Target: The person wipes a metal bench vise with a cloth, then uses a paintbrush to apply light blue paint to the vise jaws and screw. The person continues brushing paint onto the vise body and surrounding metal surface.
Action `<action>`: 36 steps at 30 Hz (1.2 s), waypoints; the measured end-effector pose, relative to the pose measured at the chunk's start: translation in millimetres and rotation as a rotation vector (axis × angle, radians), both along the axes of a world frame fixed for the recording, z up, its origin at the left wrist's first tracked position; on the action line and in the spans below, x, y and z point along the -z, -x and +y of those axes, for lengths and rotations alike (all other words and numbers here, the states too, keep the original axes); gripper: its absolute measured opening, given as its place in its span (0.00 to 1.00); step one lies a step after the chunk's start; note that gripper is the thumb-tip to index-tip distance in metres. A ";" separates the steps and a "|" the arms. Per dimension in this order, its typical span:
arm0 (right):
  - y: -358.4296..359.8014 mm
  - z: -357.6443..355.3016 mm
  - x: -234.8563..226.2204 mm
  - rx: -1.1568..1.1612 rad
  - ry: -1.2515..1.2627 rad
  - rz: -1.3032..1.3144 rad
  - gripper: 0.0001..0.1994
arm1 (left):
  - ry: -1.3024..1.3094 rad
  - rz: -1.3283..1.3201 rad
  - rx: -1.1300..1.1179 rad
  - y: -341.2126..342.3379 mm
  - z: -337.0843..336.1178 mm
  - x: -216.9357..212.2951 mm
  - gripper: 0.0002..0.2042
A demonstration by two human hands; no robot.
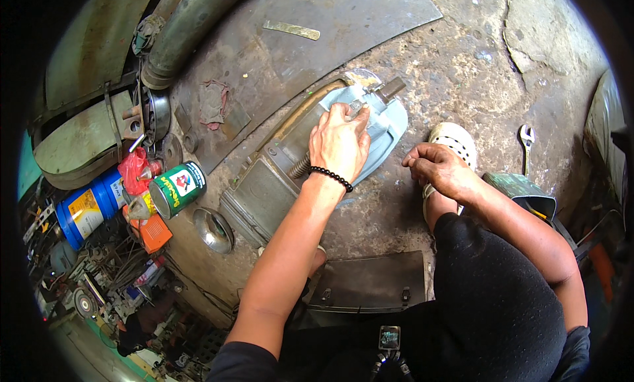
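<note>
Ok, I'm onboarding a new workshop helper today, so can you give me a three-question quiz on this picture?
1. True or false: the left hand rests on the pale blue end cover of the electric motor.
2. Which lies right of the white clog? A) spanner B) green can C) blue drum
3. Fill in: the left wrist wears a black ____ bracelet.

Key: 1 true; 2 A; 3 beaded.
</note>
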State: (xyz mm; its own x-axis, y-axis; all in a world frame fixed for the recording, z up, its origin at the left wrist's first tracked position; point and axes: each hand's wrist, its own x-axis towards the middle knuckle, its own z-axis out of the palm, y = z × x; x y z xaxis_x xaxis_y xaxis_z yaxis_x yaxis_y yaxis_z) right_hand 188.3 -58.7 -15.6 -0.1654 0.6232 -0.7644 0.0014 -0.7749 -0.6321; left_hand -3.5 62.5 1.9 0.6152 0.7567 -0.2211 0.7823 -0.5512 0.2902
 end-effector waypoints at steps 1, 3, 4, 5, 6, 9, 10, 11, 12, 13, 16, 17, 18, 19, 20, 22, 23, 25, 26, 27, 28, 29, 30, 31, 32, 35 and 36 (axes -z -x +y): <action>-0.6 0.1 -0.3 -0.001 -0.014 -0.002 0.14 | 0.000 0.005 0.000 -0.1 -0.4 0.0 0.21; -2.0 0.0 -0.8 -0.004 -0.042 -0.007 0.14 | 0.007 0.009 0.001 -0.1 -1.2 -0.1 0.21; -2.8 -0.2 -0.9 -0.006 -0.037 -0.006 0.13 | 0.014 0.007 0.004 -0.2 -1.9 -0.2 0.22; -3.6 -0.5 -0.9 -0.007 -0.031 -0.004 0.13 | 0.022 0.005 0.003 -0.2 -2.3 -0.3 0.22; -4.4 -0.8 -0.7 -0.008 -0.025 -0.003 0.13 | 0.022 0.005 0.005 -0.3 -3.0 -0.3 0.22; -6.5 -2.2 0.4 -0.006 -0.037 0.000 0.13 | 0.038 0.002 -0.006 -0.5 -4.4 -0.3 0.22; -7.2 -2.8 0.7 -0.005 -0.045 0.006 0.12 | 0.050 0.000 -0.011 -0.3 -4.5 -0.4 0.22; -7.9 -3.4 0.9 -0.007 -0.046 0.008 0.12 | 0.062 -0.001 -0.017 0.0 -4.6 -0.6 0.22; -8.6 -4.0 1.1 -0.009 -0.043 0.005 0.12 | 0.064 -0.004 -0.013 0.1 -4.4 -0.7 0.22; -9.2 -4.6 1.3 -0.008 -0.052 0.008 0.12 | 0.066 -0.008 -0.009 0.4 -4.1 -0.9 0.22; -10.9 -6.0 1.6 -0.004 -0.057 0.007 0.12 | 0.077 0.000 -0.001 0.2 -4.7 -0.9 0.22; -11.3 -6.3 1.8 -0.001 -0.055 0.010 0.12 | 0.080 0.007 0.000 0.2 -5.3 -1.1 0.22; -11.7 -6.5 2.0 0.002 -0.052 0.013 0.12 | 0.077 0.001 0.004 0.0 -5.7 -1.2 0.22; -11.8 -6.7 2.3 0.000 -0.052 0.011 0.12 | 0.074 -0.005 0.007 -0.2 -6.2 -1.4 0.22; -11.9 -6.7 2.9 -0.002 -0.053 0.008 0.12 | 0.070 -0.011 0.009 -0.3 -6.8 -1.6 0.22; -11.9 -6.7 3.7 -0.006 -0.053 0.005 0.12 | 0.068 -0.013 0.007 -0.2 -7.8 -2.1 0.22; -11.9 -6.6 4.0 -0.007 -0.053 0.005 0.12 | 0.056 -0.025 0.009 -0.1 -8.2 -2.5 0.22; -11.9 -6.6 4.3 -0.005 -0.050 0.008 0.12 | 0.080 -0.010 0.006 0.3 -9.0 -3.1 0.22; -12.0 -6.6 4.0 -0.001 -0.048 0.011 0.12 | 0.086 -0.011 0.007 0.4 -9.0 -3.2 0.22; -12.1 -6.7 3.8 -0.002 -0.036 0.005 0.12 | 0.085 -0.009 0.009 0.4 -8.9 -3.2 0.22; -12.3 -6.9 3.2 0.002 -0.042 0.005 0.12 | 0.083 -0.009 0.011 0.4 -8.5 -3.2 0.22; -12.5 -7.1 2.7 0.000 -0.038 -0.004 0.12 | 0.077 -0.018 0.015 0.3 -8.1 -3.0 0.22; -12.7 -7.2 2.1 -0.007 -0.037 -0.018 0.12 | 0.080 -0.012 0.016 0.4 -7.7 -2.9 0.22; -12.9 -7.3 1.7 0.000 -0.031 -0.009 0.12 | 0.079 -0.015 0.018 0.4 -7.3 -2.9 0.22; -13.0 -7.3 1.4 0.002 -0.029 -0.005 0.12 | 0.077 -0.017 0.020 0.6 -7.0 -2.9 0.22; -13.2 -6.7 1.6 -0.009 -0.031 -0.002 0.12 | 0.093 -0.014 0.027 1.8 -6.1 -3.9 0.21; -13.4 -6.5 2.1 -0.014 -0.032 -0.003 0.12 | 0.095 -0.006 0.033 2.2 -5.8 -4.4 0.21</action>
State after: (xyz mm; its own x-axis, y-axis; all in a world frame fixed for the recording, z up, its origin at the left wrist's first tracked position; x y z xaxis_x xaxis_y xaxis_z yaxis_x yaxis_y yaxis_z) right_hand 201.7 -65.2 -17.7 -0.1722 0.6445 -0.7449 0.0143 -0.7545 -0.6561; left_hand -5.7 56.7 6.2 0.6408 0.7119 -0.2873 0.7624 -0.5462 0.3470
